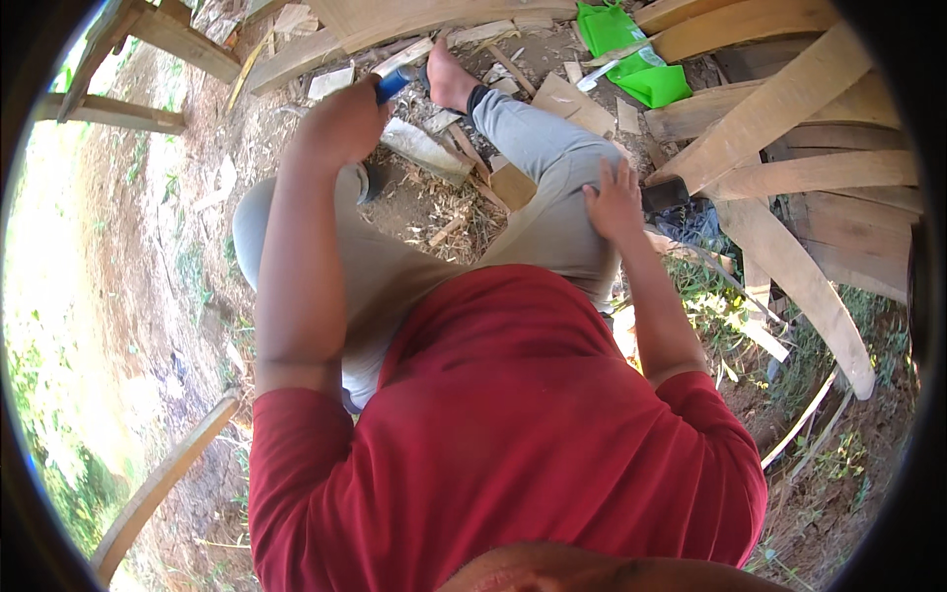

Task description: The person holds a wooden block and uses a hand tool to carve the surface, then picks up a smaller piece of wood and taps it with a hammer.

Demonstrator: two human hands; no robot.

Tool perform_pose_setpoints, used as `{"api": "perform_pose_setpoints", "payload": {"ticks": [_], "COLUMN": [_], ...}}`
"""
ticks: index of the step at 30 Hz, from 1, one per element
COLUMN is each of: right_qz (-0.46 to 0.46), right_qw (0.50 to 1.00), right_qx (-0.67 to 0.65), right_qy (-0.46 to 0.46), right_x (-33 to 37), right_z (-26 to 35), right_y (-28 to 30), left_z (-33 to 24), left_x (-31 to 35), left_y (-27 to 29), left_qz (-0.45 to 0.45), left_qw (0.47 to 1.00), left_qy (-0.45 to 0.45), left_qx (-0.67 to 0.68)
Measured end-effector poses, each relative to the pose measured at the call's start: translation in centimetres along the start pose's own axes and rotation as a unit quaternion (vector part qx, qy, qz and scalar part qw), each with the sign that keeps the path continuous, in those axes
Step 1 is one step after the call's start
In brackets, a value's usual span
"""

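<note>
Raised over my left knee, my left hand (340,126) is closed around a blue cylindrical thing (397,83); one end sticks out past my fingers, and its kind does not show. My right hand (617,201) lies on my right knee with its fingers spread, holding nothing. Just right of that hand is a small dark block-like thing (666,194), apart from my fingers. Between my legs, wood chips and shavings (449,222) cover the ground, with a pale rough piece of wood (424,150) among them.
Curved planks (804,281) and straight boards (789,109) are stacked at the right. A bright green bag (656,84) lies at the far right. A wooden frame (187,44) stands far left, and a curved wooden strip (163,488) near left. Long timber (404,25) crosses the far side.
</note>
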State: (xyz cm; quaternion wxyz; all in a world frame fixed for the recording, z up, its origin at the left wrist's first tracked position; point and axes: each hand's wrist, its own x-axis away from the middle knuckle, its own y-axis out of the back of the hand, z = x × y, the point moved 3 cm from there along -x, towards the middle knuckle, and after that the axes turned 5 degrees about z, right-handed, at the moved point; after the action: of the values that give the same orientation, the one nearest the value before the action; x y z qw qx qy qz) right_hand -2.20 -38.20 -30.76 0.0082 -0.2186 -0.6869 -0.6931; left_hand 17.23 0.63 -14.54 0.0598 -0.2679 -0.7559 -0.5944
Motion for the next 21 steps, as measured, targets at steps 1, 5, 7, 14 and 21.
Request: {"api": "perform_pose_setpoints", "payload": {"ticks": [1, 5, 7, 14, 21], "right_qz": [-0.037, 0.058, 0.150, -0.057, 0.712], "right_qw": [0.999, 0.863, 0.717, 0.890, 0.563], "right_qx": [0.014, -0.479, -0.670, -0.443, -0.365], "right_qy": [0.005, 0.149, 0.121, -0.094, -0.207], "right_x": [0.5, 0.3, 0.8, 8.0, 39.4], "right_z": [1.3, 4.7, 6.3, -7.5, -10.5], "right_y": [0.1, 3.6, 5.0, 0.4, -24.4], "left_z": [-0.8, -5.6, -7.2, -6.7, -3.1], "left_x": [0.5, 0.7, 0.8, 1.2, -0.7], "left_y": [-0.4, -3.5, -5.0, -4.7, -4.9], "left_qz": [0.002, 0.043, 0.061, 0.101, 0.143], "left_qw": [1.000, 0.995, 0.990, 0.991, 0.986], "left_qy": [0.000, -0.083, -0.127, -0.088, -0.071], "left_qx": [0.009, -0.026, -0.022, -0.022, -0.040]}}
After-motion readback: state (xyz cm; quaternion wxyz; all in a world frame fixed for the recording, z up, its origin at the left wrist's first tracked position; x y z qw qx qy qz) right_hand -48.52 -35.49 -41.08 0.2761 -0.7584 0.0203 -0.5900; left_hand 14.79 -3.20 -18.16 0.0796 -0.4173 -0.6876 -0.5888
